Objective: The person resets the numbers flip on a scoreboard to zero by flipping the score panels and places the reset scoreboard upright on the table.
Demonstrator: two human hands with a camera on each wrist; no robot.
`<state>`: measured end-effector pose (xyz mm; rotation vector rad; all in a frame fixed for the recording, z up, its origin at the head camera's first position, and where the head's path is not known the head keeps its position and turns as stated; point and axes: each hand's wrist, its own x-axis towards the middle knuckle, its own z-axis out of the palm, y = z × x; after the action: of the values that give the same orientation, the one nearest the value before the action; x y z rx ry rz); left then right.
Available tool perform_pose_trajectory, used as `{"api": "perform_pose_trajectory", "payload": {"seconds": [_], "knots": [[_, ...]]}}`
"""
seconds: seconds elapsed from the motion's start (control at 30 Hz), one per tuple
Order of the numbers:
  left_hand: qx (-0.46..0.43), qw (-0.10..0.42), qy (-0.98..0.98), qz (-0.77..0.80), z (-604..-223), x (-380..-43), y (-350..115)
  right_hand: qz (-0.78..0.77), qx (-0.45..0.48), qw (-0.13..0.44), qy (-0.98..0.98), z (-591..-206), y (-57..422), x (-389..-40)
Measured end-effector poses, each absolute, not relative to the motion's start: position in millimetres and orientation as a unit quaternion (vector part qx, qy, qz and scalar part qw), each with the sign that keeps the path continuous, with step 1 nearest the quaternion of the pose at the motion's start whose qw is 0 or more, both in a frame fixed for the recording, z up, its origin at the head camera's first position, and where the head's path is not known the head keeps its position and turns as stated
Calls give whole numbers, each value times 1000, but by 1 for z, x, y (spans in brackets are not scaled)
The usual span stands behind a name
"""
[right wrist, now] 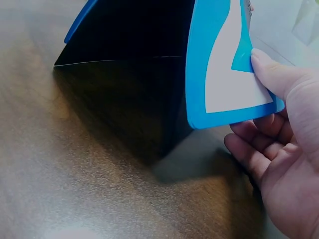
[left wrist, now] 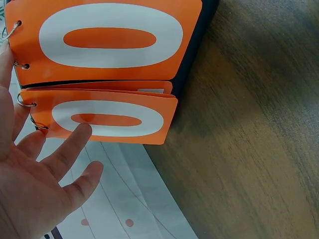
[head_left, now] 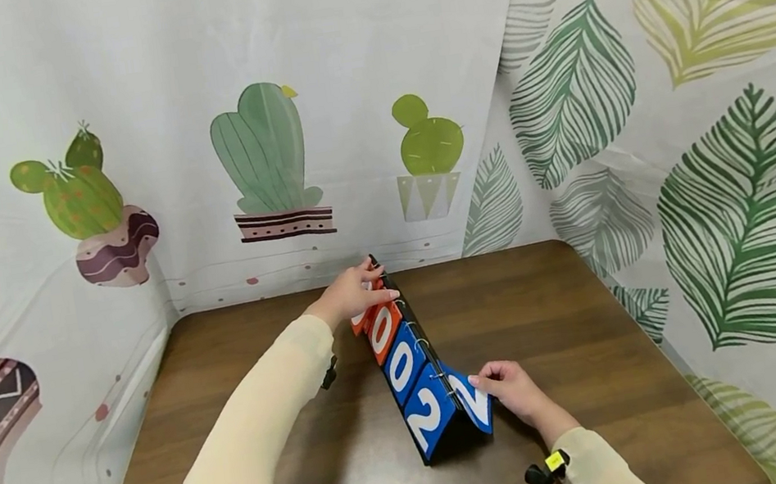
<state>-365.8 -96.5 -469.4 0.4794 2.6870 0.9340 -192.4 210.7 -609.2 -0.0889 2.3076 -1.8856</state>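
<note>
A tent-shaped flip scoreboard (head_left: 429, 352) stands lengthwise on the table. It has orange number cards (left wrist: 109, 37) at the far end and blue ones at the near end, hung on metal rings along the top edge. My left hand (head_left: 352, 292) holds the far top edge, its other fingers spread over an orange 0 card (left wrist: 144, 134). At the near end, my right hand (head_left: 516, 391) pinches the outer edge of a blue card with a white 2 (right wrist: 239, 92), thumb in front and fingers behind. That card hangs on the right side, swung out from the black stand (right wrist: 124, 35).
The brown wooden table (head_left: 537, 295) reaches back to a white cloth wall (head_left: 345, 149) printed with cacti. A leaf-printed cloth (head_left: 642, 140) hangs along the right side. Black straps with small devices (head_left: 540, 475) are on both wrists.
</note>
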Motion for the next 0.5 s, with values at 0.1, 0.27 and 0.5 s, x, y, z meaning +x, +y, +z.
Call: {"api": "perform_pose_trajectory", "payload": {"seconds": [0.1, 0.27, 0.5], "knots": [[164, 126, 923, 324, -469, -367, -97, -627, -27, 70, 775, -610, 210, -193], [165, 127, 923, 324, -470, -367, -97, -612, -18, 49, 789, -611, 208, -191], [164, 125, 925, 319, -469, -364, -96, -584, -31, -4, 811, -613, 207, -186]]}}
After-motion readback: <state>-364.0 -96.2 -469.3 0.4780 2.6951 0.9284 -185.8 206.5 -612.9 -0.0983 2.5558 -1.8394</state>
